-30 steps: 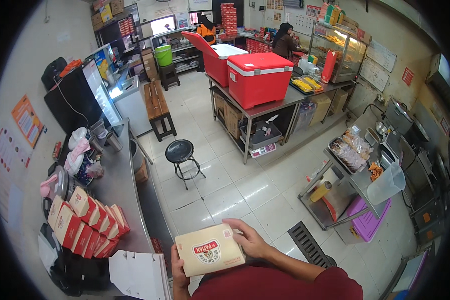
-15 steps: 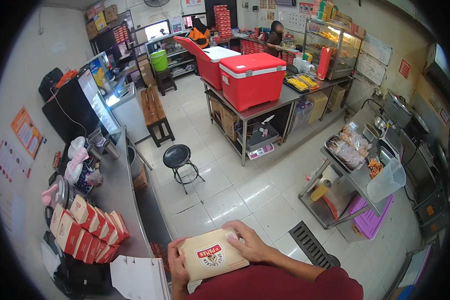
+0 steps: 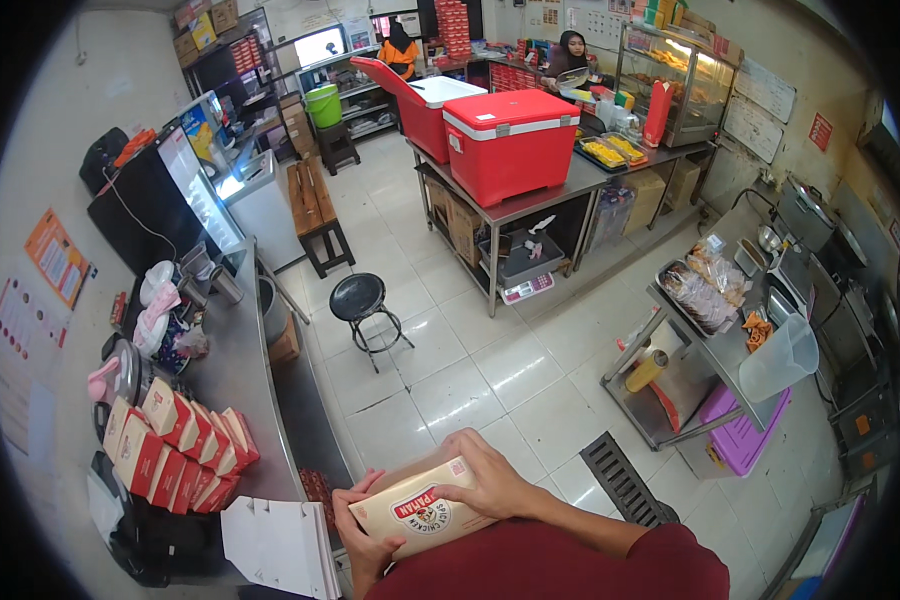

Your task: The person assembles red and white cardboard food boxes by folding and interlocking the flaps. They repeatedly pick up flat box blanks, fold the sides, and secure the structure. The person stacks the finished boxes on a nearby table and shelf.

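A cream cardboard food box point(image 3: 395, 517) with a round printed logo is held in front of my maroon shirt. My left hand point(image 3: 366, 540) grips its left end, fingers round the far and near edges. Over the far right part lies my right hand point(image 3: 495, 482), its thumb pressed on the printed face and its fingers behind. The box has some depth, and its far side is hidden by my hands. To my left on the steel counter point(image 3: 255, 400) stand several red and cream food boxes point(image 3: 170, 460) in rows. Nearer me lies a stack of white flat cardboard point(image 3: 278, 545).
A black round stool point(image 3: 357, 297) and a wooden bench point(image 3: 312, 208) stand ahead. Red cooler boxes point(image 3: 510, 150) sit on a steel table. At right are a trolley with bagged food point(image 3: 698, 295) and a floor drain grate point(image 3: 625, 480). Two people point(image 3: 573, 65) are at the back.
The box has gone from looking flat to having depth, tilted with its printed face turned. My left fingers have shifted over its far edge. A person at the back has turned this way.
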A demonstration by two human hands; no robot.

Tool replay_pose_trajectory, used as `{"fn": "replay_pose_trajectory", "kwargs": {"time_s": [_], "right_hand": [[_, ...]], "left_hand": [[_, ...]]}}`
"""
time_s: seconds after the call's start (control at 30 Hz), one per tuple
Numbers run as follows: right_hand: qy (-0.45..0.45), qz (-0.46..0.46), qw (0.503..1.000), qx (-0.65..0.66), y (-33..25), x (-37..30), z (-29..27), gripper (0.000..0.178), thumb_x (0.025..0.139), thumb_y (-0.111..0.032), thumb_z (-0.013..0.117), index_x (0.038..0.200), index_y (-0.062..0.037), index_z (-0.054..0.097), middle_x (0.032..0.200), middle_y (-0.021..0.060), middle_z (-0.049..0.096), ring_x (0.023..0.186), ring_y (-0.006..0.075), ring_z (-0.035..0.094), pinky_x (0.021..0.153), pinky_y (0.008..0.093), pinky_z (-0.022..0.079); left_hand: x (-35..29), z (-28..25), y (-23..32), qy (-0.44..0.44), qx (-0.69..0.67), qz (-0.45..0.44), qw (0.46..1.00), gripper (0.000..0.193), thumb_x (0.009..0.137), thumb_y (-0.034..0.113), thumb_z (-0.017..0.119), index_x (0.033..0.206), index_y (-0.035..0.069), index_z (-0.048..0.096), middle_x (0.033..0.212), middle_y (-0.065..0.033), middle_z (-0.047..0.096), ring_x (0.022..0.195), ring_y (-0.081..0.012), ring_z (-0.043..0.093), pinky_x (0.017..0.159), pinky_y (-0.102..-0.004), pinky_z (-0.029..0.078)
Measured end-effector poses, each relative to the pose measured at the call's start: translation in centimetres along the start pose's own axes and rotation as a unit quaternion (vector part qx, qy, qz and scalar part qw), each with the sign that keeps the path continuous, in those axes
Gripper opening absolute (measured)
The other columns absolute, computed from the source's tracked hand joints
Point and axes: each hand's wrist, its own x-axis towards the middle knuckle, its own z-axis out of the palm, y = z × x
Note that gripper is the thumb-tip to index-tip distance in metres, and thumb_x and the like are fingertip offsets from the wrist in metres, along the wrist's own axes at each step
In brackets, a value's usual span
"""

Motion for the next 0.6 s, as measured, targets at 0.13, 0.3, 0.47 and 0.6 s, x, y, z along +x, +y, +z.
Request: {"fn": "replay_pose_trajectory", "kwargs": {"time_s": [0.13,0.3,0.47,0.6], "right_hand": [[0.048,-0.032,0.996,0.072,1.3,-0.1,0.7,0.029,0.101,-0.028,0.061,0.107,-0.0012,0.052,0.113,0.0184,0.056,0.099,0.0338,0.059,0.088,0.0404,0.048],[0.069,-0.034,0.991,0.109,1.0,0.4,0.6,0.014,0.103,-0.014,0.055,0.102,-0.0005,0.055,0.103,0.0176,0.061,0.097,0.0324,0.062,0.089,0.0377,0.048],[0.077,-0.01,0.983,0.167,0.7,1.0,0.9,0.011,0.102,-0.009,0.055,0.107,0.0004,0.054,0.107,0.0154,0.064,0.101,0.0266,0.064,0.093,0.0372,0.049],[0.04,-0.006,0.988,0.148,1.3,1.6,1.7,0.015,0.103,-0.008,0.054,0.114,0.0011,0.051,0.109,0.0143,0.064,0.102,0.0233,0.064,0.094,0.0361,0.049]], "left_hand": [[0.1,0.6,0.8,0.039,0.002,-0.038,0.999,0.057,0.085,0.045,0.082,0.101,0.001,0.05,0.12,-0.0271,0.066,0.109,-0.0283,0.065,0.1,-0.0385,0.049],[0.5,0.9,0.4,0.093,0.027,-0.076,0.992,0.02,0.1,0.017,0.066,0.094,0.0,0.058,0.114,-0.0206,0.069,0.099,-0.0209,0.065,0.092,-0.0344,0.049],[1.6,0.7,0.5,0.103,0.051,-0.083,0.99,0.006,0.097,0.005,0.067,0.096,0.0,0.064,0.11,-0.0156,0.069,0.101,-0.0184,0.063,0.093,-0.0322,0.047],[2.0,0.2,1.7,0.111,0.034,-0.087,0.989,0.01,0.095,0.005,0.069,0.097,0.002,0.059,0.108,-0.0119,0.065,0.1,-0.0145,0.06,0.092,-0.0296,0.046]]}}
